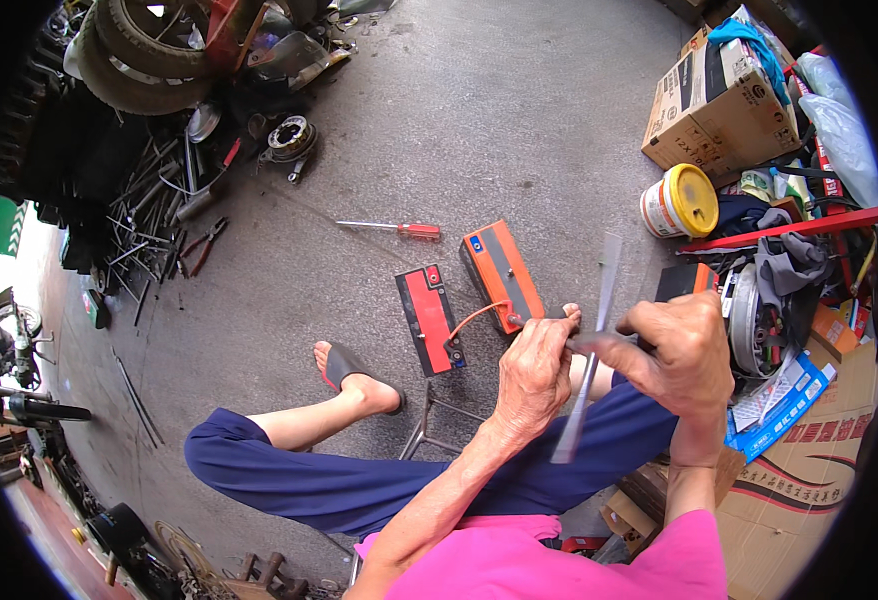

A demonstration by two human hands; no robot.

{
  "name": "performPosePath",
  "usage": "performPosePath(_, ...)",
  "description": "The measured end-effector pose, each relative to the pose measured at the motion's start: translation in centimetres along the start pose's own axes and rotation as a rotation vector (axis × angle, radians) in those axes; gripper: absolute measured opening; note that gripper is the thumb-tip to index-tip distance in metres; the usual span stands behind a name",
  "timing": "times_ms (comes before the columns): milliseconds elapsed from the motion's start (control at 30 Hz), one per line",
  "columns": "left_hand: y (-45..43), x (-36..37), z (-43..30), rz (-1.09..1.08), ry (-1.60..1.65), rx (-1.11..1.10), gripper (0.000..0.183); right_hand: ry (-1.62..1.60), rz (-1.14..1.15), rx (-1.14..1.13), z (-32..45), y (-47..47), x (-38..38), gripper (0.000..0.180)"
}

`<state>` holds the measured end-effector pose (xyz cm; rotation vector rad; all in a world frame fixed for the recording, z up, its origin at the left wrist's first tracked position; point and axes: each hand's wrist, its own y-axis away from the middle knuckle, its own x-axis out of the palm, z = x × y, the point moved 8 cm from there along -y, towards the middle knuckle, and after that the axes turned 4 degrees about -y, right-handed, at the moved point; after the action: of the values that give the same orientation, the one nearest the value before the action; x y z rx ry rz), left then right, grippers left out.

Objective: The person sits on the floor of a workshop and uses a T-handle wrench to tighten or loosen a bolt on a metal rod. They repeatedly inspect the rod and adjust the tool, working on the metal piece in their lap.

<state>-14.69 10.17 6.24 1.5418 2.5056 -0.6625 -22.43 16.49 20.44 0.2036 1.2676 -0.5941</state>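
Above my right thigh, my left hand (533, 367) is curled, its fingertips close to my right thumb; what it holds, if anything, is hidden. My right hand (675, 360) pinches a long flat metal strip (583, 405), blurred, at about its middle. On the floor beyond lie an orange battery (518, 274) with a grey stripe and a red-and-black battery (422, 311). An orange cable (476, 313) links them. Its far end meets a dark piece at the orange battery's near terminal, beside my left fingers. A red-handled screwdriver (413, 230) lies past both batteries.
Tyres (146, 82), metal rods and red-handled pliers (203, 247) lie at the left. To the right stand a cardboard box (716, 112), a yellow-lidded bucket (690, 201) and another battery (683, 281). A metal frame (428, 427) is between my legs.
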Motion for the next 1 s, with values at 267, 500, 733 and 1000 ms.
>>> performPosePath(267,-0.8,0.5,-0.2,0.032,-0.021,-0.009,0.022,-0.392,-0.301,-0.071,-2.8,-0.4,-1.1,0.02)
performPosePath(500,-1.0,-0.1,1.1,0.02,-0.033,-0.074,0.03,-0.264,-0.217,-0.124,-2.7,0.2,-1.4,0.034)
performPosePath(733,-0.8,0.9,-0.2,0.079,-0.096,0.015,0.027,-0.125,-0.178,0.137,-4.0,1.5,-1.5,0.02)
performPosePath(1000,0.3,1.8,-0.5,0.022,-0.015,-0.01,0.026,-0.541,-0.282,0.161,-6.7,1.8,-2.5,0.021)
